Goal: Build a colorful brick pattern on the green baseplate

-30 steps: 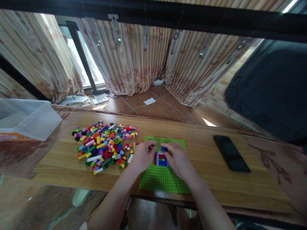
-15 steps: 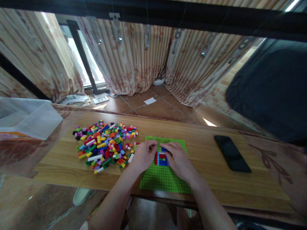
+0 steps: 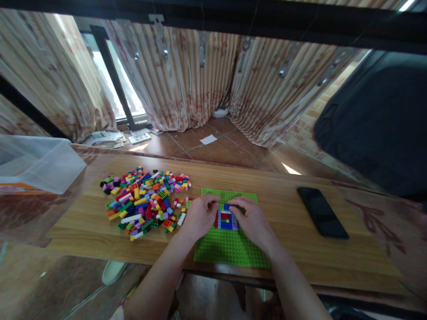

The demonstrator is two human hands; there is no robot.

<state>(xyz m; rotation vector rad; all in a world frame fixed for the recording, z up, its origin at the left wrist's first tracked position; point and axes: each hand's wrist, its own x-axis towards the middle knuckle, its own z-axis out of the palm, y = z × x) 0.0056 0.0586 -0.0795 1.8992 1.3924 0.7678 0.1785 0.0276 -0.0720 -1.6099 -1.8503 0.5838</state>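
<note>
A green baseplate (image 3: pixel 230 246) lies on the wooden table (image 3: pixel 293 249) in front of me. On it sits a small flat build of blue, red, yellow and purple bricks (image 3: pixel 226 219). My left hand (image 3: pixel 199 217) rests on the plate's left edge with its fingers curled beside the build. My right hand (image 3: pixel 252 220) lies on the build's right side, fingertips pinched at a blue brick on its top edge. A heap of several loose coloured bricks (image 3: pixel 145 201) lies left of the plate.
A black phone (image 3: pixel 322 212) lies on the table to the right. A clear plastic box (image 3: pixel 36 163) stands at the far left. Curtains and a tiled floor are behind the table. A dark cloth shape (image 3: pixel 376 120) hangs at the right.
Both hands shifted slightly; my right fingertips moved from over the build to its top right edge, so more of the build now shows.
</note>
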